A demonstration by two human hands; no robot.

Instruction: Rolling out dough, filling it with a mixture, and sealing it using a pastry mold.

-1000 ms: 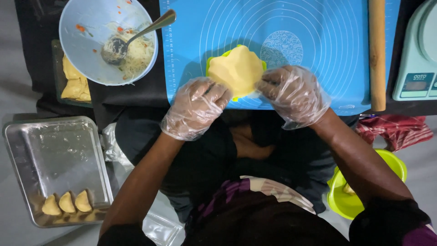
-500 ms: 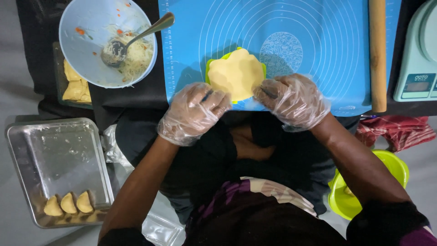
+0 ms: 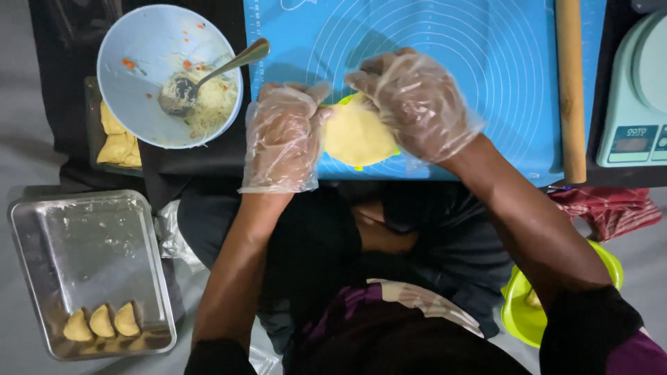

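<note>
A round yellow dough sheet (image 3: 356, 137) lies over a green dumpling mould (image 3: 358, 167) at the near edge of the blue silicone mat (image 3: 486, 62). Both my hands wear clear plastic gloves. My left hand (image 3: 283, 139) holds the left side of the mould and dough. My right hand (image 3: 413, 104) covers the top right of the dough, fingers pressing on it. The mould is mostly hidden under the dough and my hands.
A light blue bowl (image 3: 139, 42) with filling and a metal spoon (image 3: 208, 73) sits at the left. A steel tray (image 3: 90, 271) holds three folded pastries (image 3: 103, 323). A wooden rolling pin (image 3: 572, 90) and a kitchen scale (image 3: 636, 97) are at the right; a green bowl (image 3: 517, 312) is lower right.
My right hand has moved up over the top of the dough, and my left hand has shifted to grip the mould's left edge. The dough sits a little closer to the mat's near edge.
</note>
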